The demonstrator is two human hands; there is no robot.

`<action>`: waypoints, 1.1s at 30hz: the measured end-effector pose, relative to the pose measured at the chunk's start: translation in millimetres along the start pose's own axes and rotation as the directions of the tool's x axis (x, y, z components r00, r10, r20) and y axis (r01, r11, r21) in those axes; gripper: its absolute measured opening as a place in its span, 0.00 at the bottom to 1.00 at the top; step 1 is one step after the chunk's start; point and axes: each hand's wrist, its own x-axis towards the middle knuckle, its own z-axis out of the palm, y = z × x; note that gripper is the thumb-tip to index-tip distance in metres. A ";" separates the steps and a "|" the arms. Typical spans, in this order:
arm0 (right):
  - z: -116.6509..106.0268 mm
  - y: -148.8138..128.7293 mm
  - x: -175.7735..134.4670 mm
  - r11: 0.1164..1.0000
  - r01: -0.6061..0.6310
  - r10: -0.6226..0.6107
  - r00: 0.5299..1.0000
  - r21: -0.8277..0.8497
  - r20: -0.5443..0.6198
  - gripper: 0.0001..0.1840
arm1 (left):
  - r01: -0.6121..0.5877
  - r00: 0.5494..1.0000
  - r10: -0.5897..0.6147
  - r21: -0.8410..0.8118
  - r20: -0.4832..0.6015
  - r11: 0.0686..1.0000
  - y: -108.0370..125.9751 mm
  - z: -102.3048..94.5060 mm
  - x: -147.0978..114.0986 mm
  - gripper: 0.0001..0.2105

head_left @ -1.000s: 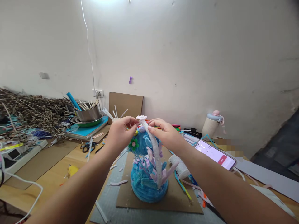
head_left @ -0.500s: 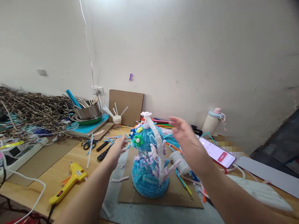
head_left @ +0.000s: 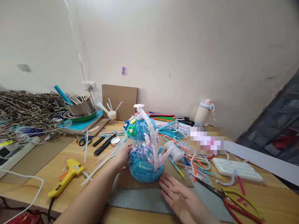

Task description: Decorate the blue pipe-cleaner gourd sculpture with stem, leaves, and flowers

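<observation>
In the head view, a blue fuzzy pipe-cleaner craft (head_left: 146,169) stands upright on a cardboard sheet (head_left: 127,184). It has a rounded base, a domed top with small flowers and a white curved stem (head_left: 153,141). My left hand (head_left: 123,154) is against the left side of the base, its fingers apart and partly hidden behind the craft. Low on the right, my right hand (head_left: 174,193) lies palm inward with fingers stretched out, their tips at the edge of the base. Neither hand is closed round the craft.
On the left lie a yellow glue gun (head_left: 67,177), scissors (head_left: 84,141) and a black utility knife (head_left: 104,145). Red-and-yellow-handled scissors (head_left: 224,194) are at the right front. A spool (head_left: 174,151), loose pipe cleaners (head_left: 171,132) and a bottle (head_left: 202,112) sit to the right.
My right hand has dropped from beside the craft's top to the right of its base. My left hand has moved in against the left side. The view has shifted slightly.
</observation>
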 end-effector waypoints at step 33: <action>3.2 -38.1 14.2 0.889 0.259 -0.296 0.954 -0.377 -0.043 0.33 | -0.295 0.788 0.549 0.612 -0.279 0.734 -19.5 -70.2 -87.9 0.31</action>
